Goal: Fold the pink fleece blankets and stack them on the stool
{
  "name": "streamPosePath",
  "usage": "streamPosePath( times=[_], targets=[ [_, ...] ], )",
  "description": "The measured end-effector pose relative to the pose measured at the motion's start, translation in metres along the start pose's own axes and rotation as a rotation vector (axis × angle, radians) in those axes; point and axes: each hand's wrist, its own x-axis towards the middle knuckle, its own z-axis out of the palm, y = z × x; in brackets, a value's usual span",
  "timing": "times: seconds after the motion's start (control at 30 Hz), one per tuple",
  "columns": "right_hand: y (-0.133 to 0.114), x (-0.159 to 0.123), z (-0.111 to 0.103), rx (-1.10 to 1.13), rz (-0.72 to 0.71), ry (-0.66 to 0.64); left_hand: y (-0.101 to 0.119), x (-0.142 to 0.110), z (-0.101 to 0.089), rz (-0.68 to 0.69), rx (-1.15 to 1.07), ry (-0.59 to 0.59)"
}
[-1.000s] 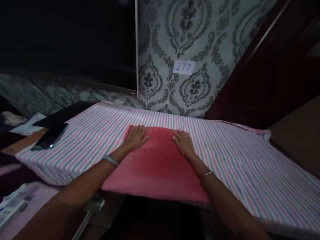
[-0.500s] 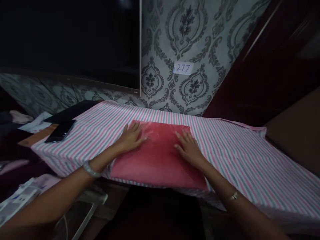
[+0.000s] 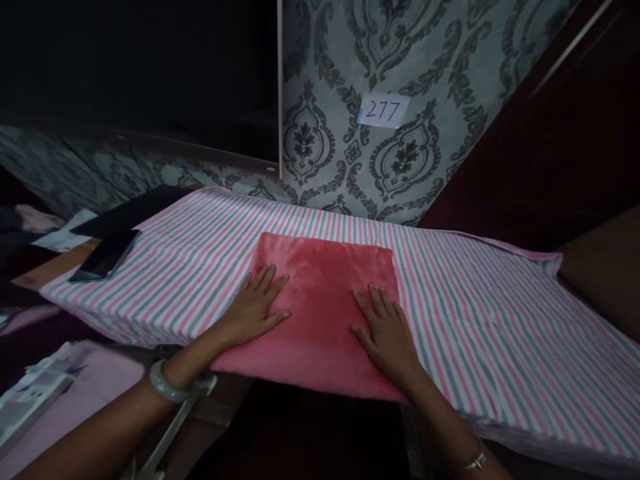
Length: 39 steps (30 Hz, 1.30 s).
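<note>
A plush red-pink cloth, roughly square, lies flat over the striped tablecloth and reaches the table's front edge. My left hand rests palm down on its left side, fingers spread. On the right side of the cloth lies my right hand, also flat with its fingers apart. Neither hand grips anything. The cloth's far edge shows beyond my fingertips, and whether it is folded in layers I cannot tell.
At the table's left end sit a dark phone and a black flat object. A large screen hangs on the patterned wall beside a paper marked 277. Lower left is a white power strip.
Both hands have slid toward me over the cloth, away from its far edge and corners. The view has shifted slightly closer to the table.
</note>
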Motion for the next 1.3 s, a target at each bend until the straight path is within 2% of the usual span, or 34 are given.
streamPosePath(
  times=[0.33,0.53,0.67,0.77,0.83,0.9,0.97,1.13,1.3],
  targets=[
    [-0.001,0.002,0.005,0.016,0.011,0.021,0.006,0.001,-0.005,-0.042,-0.028,-0.009],
    [0.005,0.013,-0.009,0.093,0.018,-0.058,-0.001,0.004,-0.018,-0.081,-0.121,-0.064],
    [0.004,0.045,-0.033,0.086,0.053,-0.016,0.004,0.025,-0.041,-0.097,-0.14,-0.022],
    [-0.007,0.084,-0.05,0.054,0.074,-0.007,0.016,0.058,-0.057,-0.074,-0.09,0.012],
    [-0.016,0.109,-0.054,0.036,0.092,-0.031,0.024,0.082,-0.061,-0.087,-0.057,0.013],
    [-0.02,0.127,-0.05,0.02,0.108,-0.059,0.028,0.102,-0.055,-0.127,-0.021,-0.002],
    [-0.021,0.137,-0.038,0.003,0.104,-0.081,0.027,0.114,-0.043,-0.167,0.015,-0.012],
    [-0.011,0.136,-0.003,-0.007,0.042,-0.045,0.014,0.119,-0.007,-0.162,0.082,0.046],
    [-0.005,0.136,0.007,0.04,0.03,-0.005,0.012,0.118,-0.003,-0.167,0.081,0.034]
  ],
)
